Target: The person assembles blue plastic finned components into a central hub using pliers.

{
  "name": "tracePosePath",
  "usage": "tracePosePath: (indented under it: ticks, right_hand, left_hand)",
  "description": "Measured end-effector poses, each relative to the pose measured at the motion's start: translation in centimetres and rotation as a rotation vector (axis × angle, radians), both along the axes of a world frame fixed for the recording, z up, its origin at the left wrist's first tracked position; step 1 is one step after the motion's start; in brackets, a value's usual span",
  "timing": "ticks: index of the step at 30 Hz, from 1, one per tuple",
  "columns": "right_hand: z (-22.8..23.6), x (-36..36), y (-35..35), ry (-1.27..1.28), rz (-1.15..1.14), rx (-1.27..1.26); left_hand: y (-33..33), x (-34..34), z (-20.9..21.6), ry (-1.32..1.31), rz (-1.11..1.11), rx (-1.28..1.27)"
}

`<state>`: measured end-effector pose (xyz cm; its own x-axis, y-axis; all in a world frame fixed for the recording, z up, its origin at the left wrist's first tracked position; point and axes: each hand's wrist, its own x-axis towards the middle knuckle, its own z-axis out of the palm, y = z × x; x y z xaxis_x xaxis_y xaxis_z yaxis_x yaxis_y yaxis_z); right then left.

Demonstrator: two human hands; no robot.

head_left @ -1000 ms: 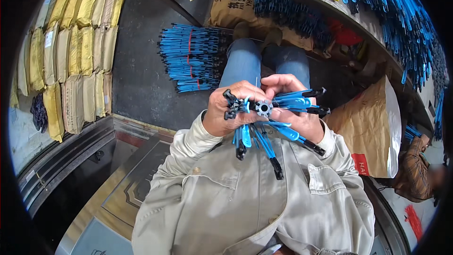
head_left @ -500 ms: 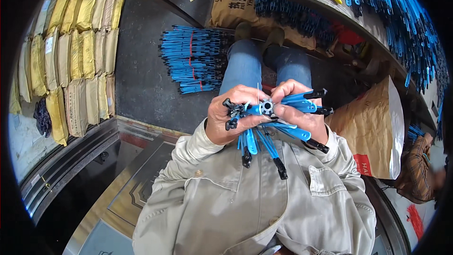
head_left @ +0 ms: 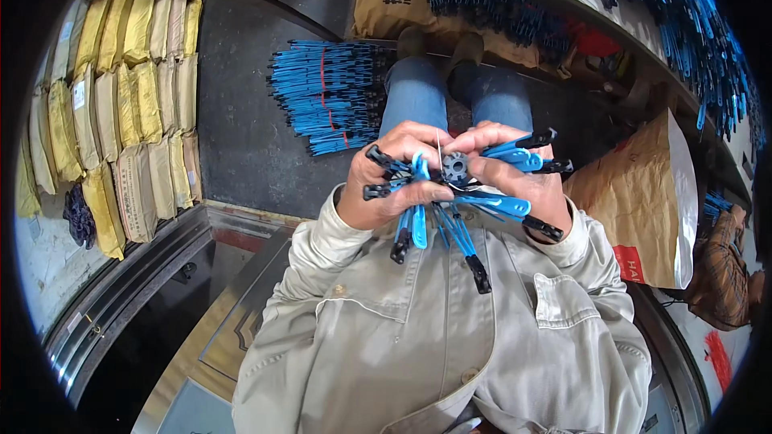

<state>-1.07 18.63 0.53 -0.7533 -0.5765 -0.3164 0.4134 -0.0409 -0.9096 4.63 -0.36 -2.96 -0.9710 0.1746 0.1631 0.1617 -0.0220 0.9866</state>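
Two bare hands meet in the middle of the scene, near the grey-beige jacket, and I see both are occupied. Between them is the round, dark grey toothed hub, which looks like hard plastic. Around it spread narrow blue strips with black clip-like ends, to the left, to the right and to the near side.

My left hand is curled narrow, with blue strips between thumb and fingers. My right hand has its thumb against the hub's right side and its forefinger by the far rim; more strips stick out beyond this palm. I cannot tell how firmly either hand presses.

I judge the whole cluster light, the hub stiff, and the strips springy and rather smooth, so they may slide or fan out. For holding, I would choose the hub by its toothed rim, and the strips close to their inner ends, because the long black ends will probably swing. A thin pale line stands at the hub's far left; its material is not clear to me.
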Motion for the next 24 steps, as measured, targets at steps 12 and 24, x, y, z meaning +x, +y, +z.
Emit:
tracePosePath:
  ticks: [12, 24]
  right_hand:
    - [-0.7, 0.7, -0.5, 0.381, 0.030, 0.035]
    - [-1.1, 0.6, 0.6, 0.287, 0.118, -0.054]
  left_hand:
    - [-0.8, 0.1, 0.2, -0.071, -0.103, 0.077]
    - [1.1, 2.4, 0.4, -0.235, 0.113, 0.219]
